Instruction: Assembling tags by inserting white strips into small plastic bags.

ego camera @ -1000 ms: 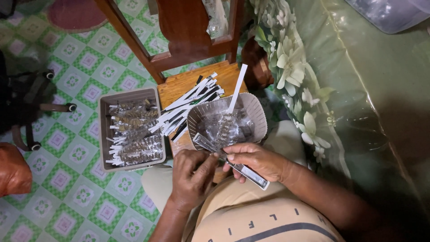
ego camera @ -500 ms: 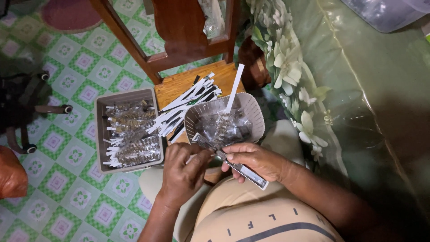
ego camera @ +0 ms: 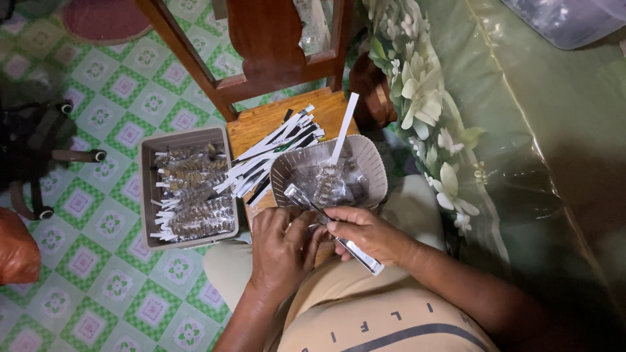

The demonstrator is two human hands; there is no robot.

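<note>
Two hands point(ego camera: 326, 241), two baskets point(ego camera: 372, 163), one wooden chair point(ego camera: 274, 58).

The left hand point(ego camera: 282, 246) is being held low at the middle of the head view, back turned up to the camera, fingers curled inward and pinched toward the right; its forearm is being brought up from the lower edge, bare and slightly bent at the wrist. The right hand point(ego camera: 366, 233) is being kept just beside it, touching at the fingertips, knuckles up and fingers point(ego camera: 339, 218) folded closed in a pinching grip; its forearm is being extended in from the lower right, angled across the lap, the wrist being kept nearly straight.
</note>
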